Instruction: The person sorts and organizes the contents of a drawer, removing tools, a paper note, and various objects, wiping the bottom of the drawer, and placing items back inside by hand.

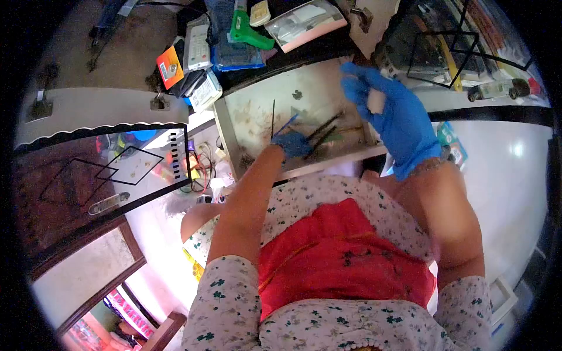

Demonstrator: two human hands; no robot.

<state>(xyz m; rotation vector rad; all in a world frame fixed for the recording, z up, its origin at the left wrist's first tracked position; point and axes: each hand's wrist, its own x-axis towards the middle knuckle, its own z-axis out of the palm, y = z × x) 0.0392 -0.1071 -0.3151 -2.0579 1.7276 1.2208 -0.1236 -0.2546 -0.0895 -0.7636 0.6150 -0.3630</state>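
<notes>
My left hand [291,144], in a blue glove, is low inside an open drawer [252,105], its fingers curled. Several slim pen-like sticks [325,126] stick out from around it, among them a blue one [287,124] and a thin dark one [273,117]. They seem gripped, though the fingers are partly hidden. Above the drawer's right side, my right hand [401,120], also gloved, is closed around a small pale block [376,101] whose kind I cannot make out. Brown stains mark the drawer's bottom.
Behind the drawer lie a remote control [198,44], a green-handled tool [246,29] and an open pale box [306,24]. A small bottle [497,89] rests at right. Tangled wires [204,167] are at left. A red cloth [339,257] covers my lap.
</notes>
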